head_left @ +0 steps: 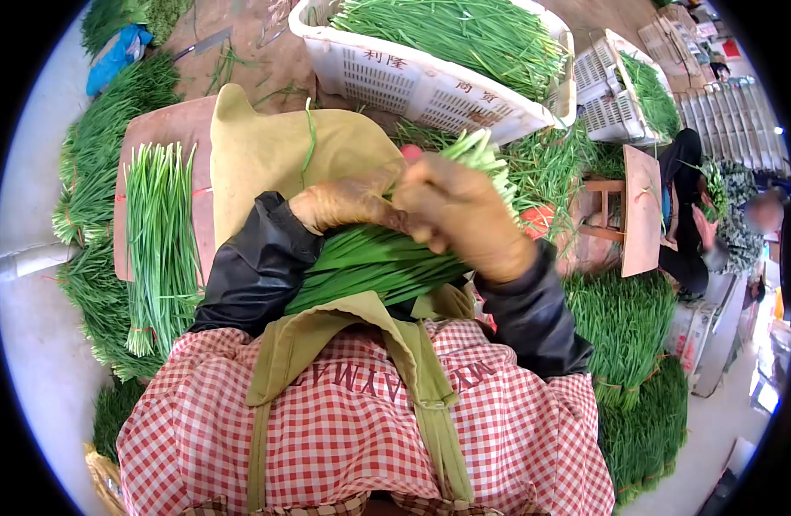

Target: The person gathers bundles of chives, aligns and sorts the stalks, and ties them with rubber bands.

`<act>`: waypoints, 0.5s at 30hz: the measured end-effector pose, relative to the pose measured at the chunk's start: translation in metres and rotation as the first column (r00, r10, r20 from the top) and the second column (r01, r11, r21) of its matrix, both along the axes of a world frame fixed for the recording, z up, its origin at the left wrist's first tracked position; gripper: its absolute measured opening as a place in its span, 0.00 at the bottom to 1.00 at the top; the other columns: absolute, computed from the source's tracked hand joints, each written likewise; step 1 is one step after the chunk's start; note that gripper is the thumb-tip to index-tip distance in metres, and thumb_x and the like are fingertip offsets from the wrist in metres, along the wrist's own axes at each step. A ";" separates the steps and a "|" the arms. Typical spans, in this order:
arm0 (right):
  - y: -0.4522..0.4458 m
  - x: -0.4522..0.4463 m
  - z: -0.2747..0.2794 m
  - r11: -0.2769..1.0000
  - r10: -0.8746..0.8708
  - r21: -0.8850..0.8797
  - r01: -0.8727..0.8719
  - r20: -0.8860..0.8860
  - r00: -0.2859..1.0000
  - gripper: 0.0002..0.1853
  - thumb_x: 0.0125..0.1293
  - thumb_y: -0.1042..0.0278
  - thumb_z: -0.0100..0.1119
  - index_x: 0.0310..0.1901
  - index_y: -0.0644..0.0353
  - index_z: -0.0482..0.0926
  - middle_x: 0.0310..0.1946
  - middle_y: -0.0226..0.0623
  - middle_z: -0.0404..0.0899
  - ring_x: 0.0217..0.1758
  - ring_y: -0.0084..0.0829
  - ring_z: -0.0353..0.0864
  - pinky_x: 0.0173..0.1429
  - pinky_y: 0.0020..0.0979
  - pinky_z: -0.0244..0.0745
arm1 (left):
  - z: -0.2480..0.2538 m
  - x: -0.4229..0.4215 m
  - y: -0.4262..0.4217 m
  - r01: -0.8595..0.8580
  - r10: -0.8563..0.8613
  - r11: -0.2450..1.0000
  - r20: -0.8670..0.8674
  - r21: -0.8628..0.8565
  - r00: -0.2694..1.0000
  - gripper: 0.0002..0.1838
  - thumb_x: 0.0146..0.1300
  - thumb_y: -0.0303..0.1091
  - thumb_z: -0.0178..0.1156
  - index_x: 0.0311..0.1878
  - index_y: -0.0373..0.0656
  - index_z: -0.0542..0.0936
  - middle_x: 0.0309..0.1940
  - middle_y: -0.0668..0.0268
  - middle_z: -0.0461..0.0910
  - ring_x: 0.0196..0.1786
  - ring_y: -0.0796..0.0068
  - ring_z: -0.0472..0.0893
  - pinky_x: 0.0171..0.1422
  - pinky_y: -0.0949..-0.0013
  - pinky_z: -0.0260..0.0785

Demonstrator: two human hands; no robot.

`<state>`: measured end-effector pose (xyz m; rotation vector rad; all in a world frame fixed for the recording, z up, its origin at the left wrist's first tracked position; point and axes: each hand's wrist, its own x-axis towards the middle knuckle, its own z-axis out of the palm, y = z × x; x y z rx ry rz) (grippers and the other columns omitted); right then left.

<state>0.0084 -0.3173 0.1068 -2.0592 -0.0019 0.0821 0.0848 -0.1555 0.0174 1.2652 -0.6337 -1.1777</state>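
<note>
A bunch of long green stalks [378, 262] lies across my lap, its pale ends [483, 155] pointing up and to the right. Over the bunch, my left hand [348, 202] is closed, its fingertips meeting my other hand; what it grips is hidden. My right hand [464, 215] is closed beside it, slightly blurred, and its grip contents cannot be made out. Under the left forearm spreads a tan cloth [284, 142] with one loose green stalk [310, 142] on it. A tied bunch [161, 232] rests on the reddish board [146, 129] at the left.
A white crate [413, 77] full of green stalks stands ahead, a second crate [606, 82] beyond it. Piles of bunches lie left [112, 146] and right [623, 322]. A wooden stool [641, 211] stands at the right, near another person [735, 206] holding greens. A knife [208, 43] lies at upper left.
</note>
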 end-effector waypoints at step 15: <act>-0.091 -0.127 -0.127 0.441 -0.222 0.792 0.422 -0.359 0.907 0.44 0.65 0.31 0.39 0.74 0.52 0.48 0.73 0.44 0.53 0.75 0.45 0.52 0.75 0.46 0.47 | -0.002 -0.003 0.004 -0.163 0.137 0.987 -0.490 -0.011 0.861 0.33 0.66 0.55 0.56 0.65 0.38 0.70 0.60 0.63 0.74 0.59 0.73 0.73 0.65 0.70 0.65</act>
